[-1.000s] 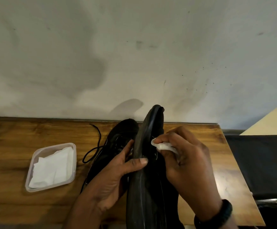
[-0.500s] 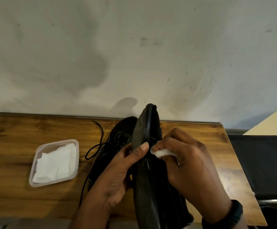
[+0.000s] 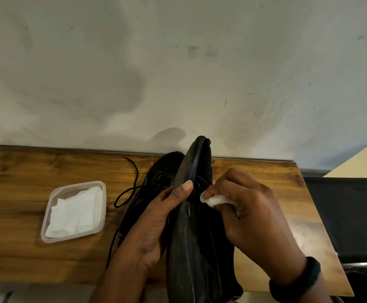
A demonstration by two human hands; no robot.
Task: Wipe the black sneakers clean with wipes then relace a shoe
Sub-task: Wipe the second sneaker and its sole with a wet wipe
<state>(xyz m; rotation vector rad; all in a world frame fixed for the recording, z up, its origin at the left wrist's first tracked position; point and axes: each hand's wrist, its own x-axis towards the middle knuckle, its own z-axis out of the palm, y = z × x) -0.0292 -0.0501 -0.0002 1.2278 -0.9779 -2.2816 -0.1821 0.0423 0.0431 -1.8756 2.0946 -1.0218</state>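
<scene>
Steadying the black rubber-soled sneaker (image 3: 192, 248), L hand (image 3: 154, 224) clamps it; R hand (image 3: 252, 217) pinches crumpled white wipe (image 3: 216, 200) beside L thumb (image 3: 182, 190); shd rub w/ firm short strokes.

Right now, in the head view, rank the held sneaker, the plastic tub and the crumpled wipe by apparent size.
1. held sneaker, though nearest the camera, which enlarges it.
2. plastic tub.
3. crumpled wipe, partly hidden in the right hand.

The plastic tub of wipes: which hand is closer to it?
Left. The left hand grips the raised sneaker right of the tub; the right hand, pinching a wipe, is beyond the sneaker, farther away.
</scene>
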